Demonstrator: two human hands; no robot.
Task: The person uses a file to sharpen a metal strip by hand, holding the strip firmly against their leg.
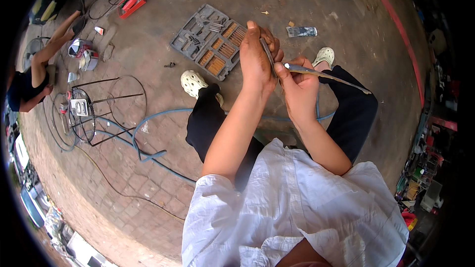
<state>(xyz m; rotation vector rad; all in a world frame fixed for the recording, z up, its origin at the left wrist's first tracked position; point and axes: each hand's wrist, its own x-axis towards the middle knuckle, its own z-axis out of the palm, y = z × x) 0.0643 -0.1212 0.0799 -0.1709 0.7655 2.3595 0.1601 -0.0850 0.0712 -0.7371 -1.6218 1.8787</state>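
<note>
In front of me, my left hand is closed around a dark, narrow metal piece, its thumb pointing away from me. Close beside it, my right hand grips a long, thin grey metal rod that sticks out to the right and tapers toward its tip. The two hands meet at the metal piece; whether rod and piece touch is hidden by my fingers. Just beyond my left hand lies an open grey tool case with rows of orange-brown bits and loose dark parts in its compartments.
A blue hose runs across the ground near my feet. To the left stands a round metal frame with a small tray on it; beyond are paint buckets, a red toolbox and a seated person. A flat packet lies ahead.
</note>
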